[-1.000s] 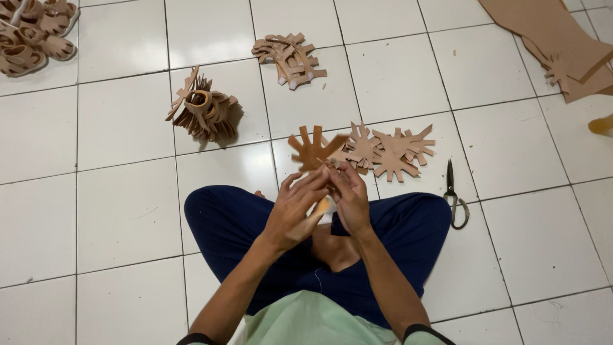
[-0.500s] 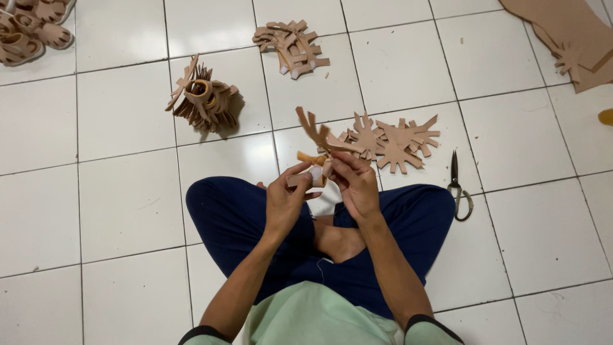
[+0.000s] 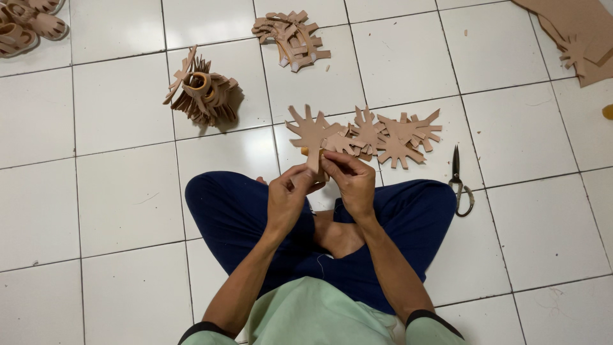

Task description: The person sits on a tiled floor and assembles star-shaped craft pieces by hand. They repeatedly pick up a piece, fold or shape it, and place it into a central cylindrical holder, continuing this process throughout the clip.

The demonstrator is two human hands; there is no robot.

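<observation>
Person sits cross-legged on white tile floor (image 3: pixel 115 191), dark blue trousers, pale green top. Around them: a row of flat tan cut-outs (image 3: pixel 389 134) w/ spiky fingers lies just ahead of the knees; scissors (image 3: pixel 460 182) lie shut on the tiles by the right knee, near the row's end. Further out, a bundle of folded pieces (image 3: pixel 203 89) stands to the front-left, a loose pile of strips (image 3: pixel 292 35) sits beyond the row, sandals (image 3: pixel 29 25) at far left corner, sheets of tan material (image 3: pixel 575 32) at far right corner. Nothing blocks the hands. Left hand (image 3: pixel 287 198) & right hand (image 3: pixel 351 182) meet in front of the lap, fingers pinched together on the stem of one spiky cut-out piece (image 3: pixel 313 134), held upright over the near end of the row. A small tan bit shows at the pinch; can't tell what it is. No containers in view.
</observation>
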